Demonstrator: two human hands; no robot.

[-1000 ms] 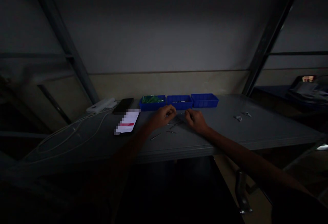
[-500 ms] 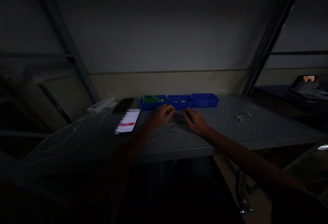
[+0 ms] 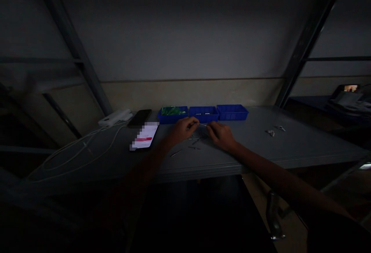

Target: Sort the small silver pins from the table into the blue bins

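Note:
The scene is very dark. My left hand (image 3: pixel 183 129) and my right hand (image 3: pixel 220 134) rest close together on a grey table (image 3: pixel 304 148), fingers curled. Between their fingertips runs a thin metal pin (image 3: pixel 202 124), pinched from both ends as far as I can tell. Several similar thin pins (image 3: pixel 194 141) lie scattered on the table just in front of my hands. Right behind my hands stand three small blue trays: the left tray (image 3: pixel 172 114) holds green things, the middle tray (image 3: pixel 203 114) holds a few metal pieces, and the right tray (image 3: pixel 232 112) looks bare.
A lit phone (image 3: pixel 145 137) lies left of my hands, with a dark phone (image 3: pixel 140 118) and a white charger (image 3: pixel 114 117) with a cable (image 3: pixel 84 146) behind it. Small metal parts (image 3: pixel 274 131) lie to the right. Dark frame struts rise on both sides.
My hands have drawn closer together and lifted slightly. A thin pin now spans the gap between their fingertips.

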